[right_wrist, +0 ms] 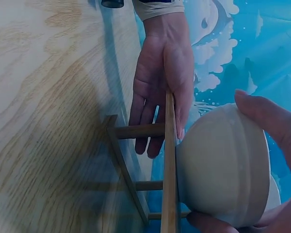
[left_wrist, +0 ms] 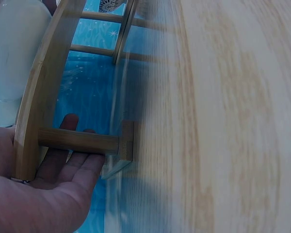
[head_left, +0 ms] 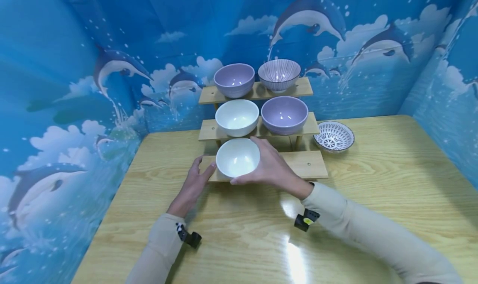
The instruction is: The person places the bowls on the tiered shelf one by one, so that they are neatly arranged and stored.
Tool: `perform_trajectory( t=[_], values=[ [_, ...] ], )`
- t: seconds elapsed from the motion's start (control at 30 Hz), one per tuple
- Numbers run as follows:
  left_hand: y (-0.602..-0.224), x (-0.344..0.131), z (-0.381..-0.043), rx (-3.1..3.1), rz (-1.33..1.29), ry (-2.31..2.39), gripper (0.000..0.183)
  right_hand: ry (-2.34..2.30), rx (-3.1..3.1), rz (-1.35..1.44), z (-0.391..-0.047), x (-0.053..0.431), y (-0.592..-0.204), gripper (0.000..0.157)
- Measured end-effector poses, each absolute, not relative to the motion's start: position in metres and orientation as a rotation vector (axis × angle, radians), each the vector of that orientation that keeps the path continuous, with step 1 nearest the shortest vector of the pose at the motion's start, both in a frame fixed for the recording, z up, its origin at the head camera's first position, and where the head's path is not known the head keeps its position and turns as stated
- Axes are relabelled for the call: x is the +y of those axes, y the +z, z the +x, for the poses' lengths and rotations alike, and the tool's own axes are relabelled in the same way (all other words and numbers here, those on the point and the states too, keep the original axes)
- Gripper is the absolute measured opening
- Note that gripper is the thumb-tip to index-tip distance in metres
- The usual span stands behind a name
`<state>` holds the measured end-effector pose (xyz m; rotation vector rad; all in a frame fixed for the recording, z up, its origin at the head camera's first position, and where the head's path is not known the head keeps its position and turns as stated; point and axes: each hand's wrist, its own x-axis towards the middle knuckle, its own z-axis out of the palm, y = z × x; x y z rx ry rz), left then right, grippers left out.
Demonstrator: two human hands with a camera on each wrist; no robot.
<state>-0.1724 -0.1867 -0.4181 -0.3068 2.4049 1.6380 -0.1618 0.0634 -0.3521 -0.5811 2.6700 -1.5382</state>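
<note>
My right hand (head_left: 271, 163) grips a white bowl (head_left: 237, 157) by its sides, thumb at the near rim and fingers at the far side. The bowl's base is right at the lowest board of a three-tier wooden stand (head_left: 304, 163), as the right wrist view shows. My left hand (head_left: 191, 186) holds the left end of that same board. Its thumb lies along the top and its fingers (left_wrist: 85, 170) pass underneath, beside a round wooden post.
On the middle board stand another white bowl (head_left: 237, 118) and a purple bowl (head_left: 284, 115). Above them are a second purple bowl (head_left: 234, 80) and a striped bowl (head_left: 279, 75). A patterned bowl (head_left: 334, 136) rests on the table (head_left: 377, 180) right of the stand. A dolphin-printed backdrop (head_left: 179, 22) surrounds the table.
</note>
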Motion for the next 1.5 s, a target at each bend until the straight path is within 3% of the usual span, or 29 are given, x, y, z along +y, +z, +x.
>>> perform_trajectory(
  t=[0.5,1.07,1.5],
  values=[
    [-0.417,-0.186,-0.173,2.382,-0.313,1.66,0.087,-1.446,2.601,-0.547,-0.146,0.088,-0.339,0.13],
    [-0.416,-0.186,-0.172,2.384,-0.319,1.639,0.087,-1.497,2.62,-0.347,-0.105,0.162,-0.328,0.115],
    [-0.417,-0.186,-0.173,2.386,-0.325,1.62,0.086,-1.348,2.77,-0.035,-0.118,0.23,-0.341,0.118]
  ],
)
